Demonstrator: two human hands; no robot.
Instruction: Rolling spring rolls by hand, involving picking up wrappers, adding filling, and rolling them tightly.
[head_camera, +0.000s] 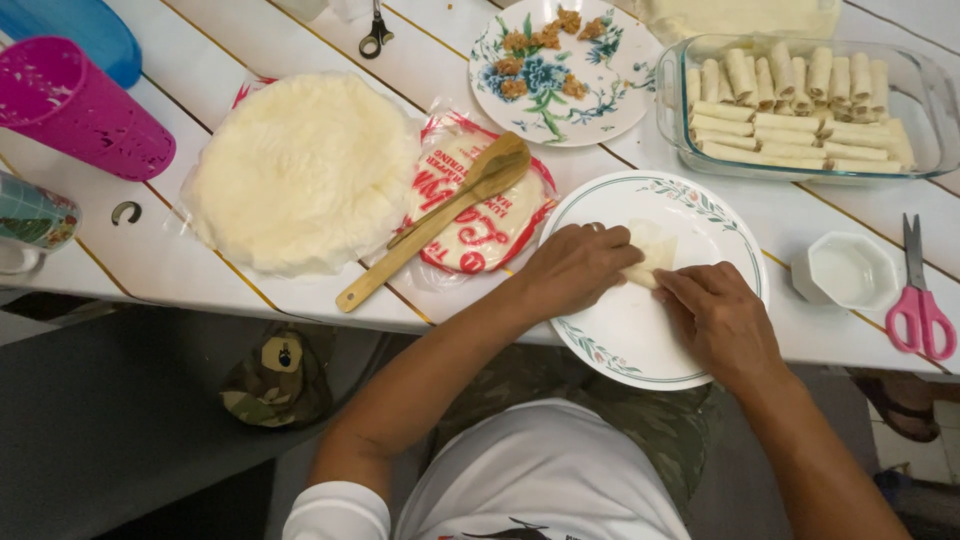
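Observation:
A pale thin wrapper (652, 252) lies partly rolled on a white plate with a leafy rim (690, 205). My left hand (572, 268) presses on the wrapper's left end, fingers curled over it. My right hand (718, 318) grips its lower right edge. A glass baking dish (930, 110) at the back right holds several finished rolls (790, 105). A flowered plate (600, 95) behind carries small clumps of brown filling (545, 45).
A round stack of wrappers (300, 170) lies on plastic at the left. Two wooden spoons (445, 215) rest on a red-printed wrapper package. A small white dish (850, 270), pink scissors (920, 300), a pink cup (85, 110) and black scissors (375, 35) stand around.

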